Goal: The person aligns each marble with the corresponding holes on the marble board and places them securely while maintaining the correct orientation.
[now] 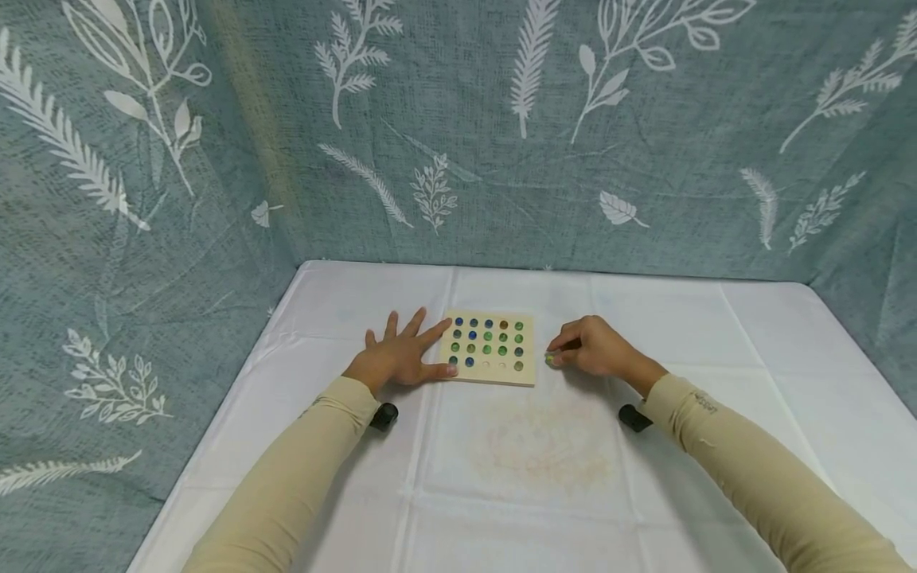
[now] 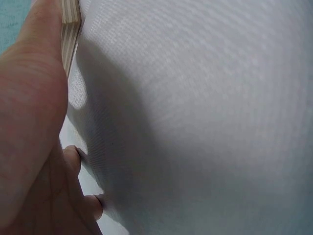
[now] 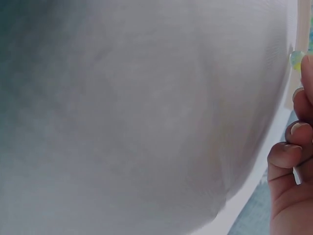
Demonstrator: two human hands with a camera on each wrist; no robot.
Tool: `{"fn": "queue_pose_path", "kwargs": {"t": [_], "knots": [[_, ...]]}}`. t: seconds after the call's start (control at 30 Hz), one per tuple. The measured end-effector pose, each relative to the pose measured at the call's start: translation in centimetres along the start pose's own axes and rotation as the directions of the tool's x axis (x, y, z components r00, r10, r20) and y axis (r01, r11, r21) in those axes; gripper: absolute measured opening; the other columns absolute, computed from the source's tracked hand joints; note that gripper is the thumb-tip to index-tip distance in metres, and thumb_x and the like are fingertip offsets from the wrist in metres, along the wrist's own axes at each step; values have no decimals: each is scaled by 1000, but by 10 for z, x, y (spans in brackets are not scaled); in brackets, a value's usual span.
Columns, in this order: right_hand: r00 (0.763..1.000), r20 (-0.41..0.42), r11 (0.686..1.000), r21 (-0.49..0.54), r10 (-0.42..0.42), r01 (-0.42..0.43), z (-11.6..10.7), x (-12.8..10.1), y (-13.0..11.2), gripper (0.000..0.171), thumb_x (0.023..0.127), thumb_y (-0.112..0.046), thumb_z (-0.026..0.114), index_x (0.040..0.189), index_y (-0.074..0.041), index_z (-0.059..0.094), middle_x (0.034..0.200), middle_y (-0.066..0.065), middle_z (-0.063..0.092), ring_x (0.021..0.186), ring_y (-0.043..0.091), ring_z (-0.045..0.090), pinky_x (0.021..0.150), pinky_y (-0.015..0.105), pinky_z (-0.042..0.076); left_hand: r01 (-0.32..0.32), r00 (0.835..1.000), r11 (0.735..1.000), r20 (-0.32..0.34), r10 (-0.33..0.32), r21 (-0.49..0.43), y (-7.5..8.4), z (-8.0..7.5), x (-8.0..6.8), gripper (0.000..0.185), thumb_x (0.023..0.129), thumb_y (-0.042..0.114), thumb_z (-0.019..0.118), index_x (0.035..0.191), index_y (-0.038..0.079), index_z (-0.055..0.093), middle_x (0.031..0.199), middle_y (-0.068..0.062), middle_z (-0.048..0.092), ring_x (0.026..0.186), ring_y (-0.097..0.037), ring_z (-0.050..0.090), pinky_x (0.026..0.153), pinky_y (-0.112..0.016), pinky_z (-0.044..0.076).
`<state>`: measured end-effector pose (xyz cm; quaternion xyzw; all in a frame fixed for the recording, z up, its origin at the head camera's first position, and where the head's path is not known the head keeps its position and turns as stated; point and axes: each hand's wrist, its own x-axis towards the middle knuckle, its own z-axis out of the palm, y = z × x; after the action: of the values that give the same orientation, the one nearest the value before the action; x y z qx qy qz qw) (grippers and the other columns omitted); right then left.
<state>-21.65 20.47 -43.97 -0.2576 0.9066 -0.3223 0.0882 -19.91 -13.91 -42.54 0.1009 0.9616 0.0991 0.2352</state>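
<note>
A pale wooden board (image 1: 526, 376) lies on the table, with rows of blue, green and amber glass marbles (image 1: 487, 337) in its round hollows. Two hollows in the row nearest me show bare wood. My left hand (image 1: 394, 356) is spread out flat, its thumb and index fingertip touching the board's left side; the left wrist view shows the palm beside the layered board edge (image 2: 71, 36). Just right of the board, my right hand (image 1: 598, 347) pinches a clear marble (image 3: 296, 59) with yellow-green inside between thumb and fingertips. The other fingers are curled in.
A white cloth (image 1: 444, 525) with creases and a faint brownish stain (image 1: 548, 442) covers the table. Blue-green curtains (image 1: 473, 103) with white leaf prints stand behind and at the sides. Dark wrist devices (image 1: 634, 418) sit under both sleeves.
</note>
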Motion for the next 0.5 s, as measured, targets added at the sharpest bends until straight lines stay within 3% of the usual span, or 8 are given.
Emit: {"fn": "queue_pose_path", "kwargs": {"t": [0.2,0.5], "knots": [[999,20,999,-24,-29,30,2,3,0,11,88,-6,82,99,-7,85,94,5,80,83,13,69,74,28,55,8,1000,1000,12,-7,-11,3,-4,-5,95,94,77,53,168,42,5,178,-6,-11,161,-47,-16,123,-77,-2],[999,25,998,-49,-45,47,2,5,-2,9,87,-6,83,96,-8,85,93,4,80,84,13,71,76,30,57,5,1000,1000,3,-5,0,1,-1,0,93,96,74,54,168,41,4,178,-6,-11,161,-48,-16,122,-79,-1]]}}
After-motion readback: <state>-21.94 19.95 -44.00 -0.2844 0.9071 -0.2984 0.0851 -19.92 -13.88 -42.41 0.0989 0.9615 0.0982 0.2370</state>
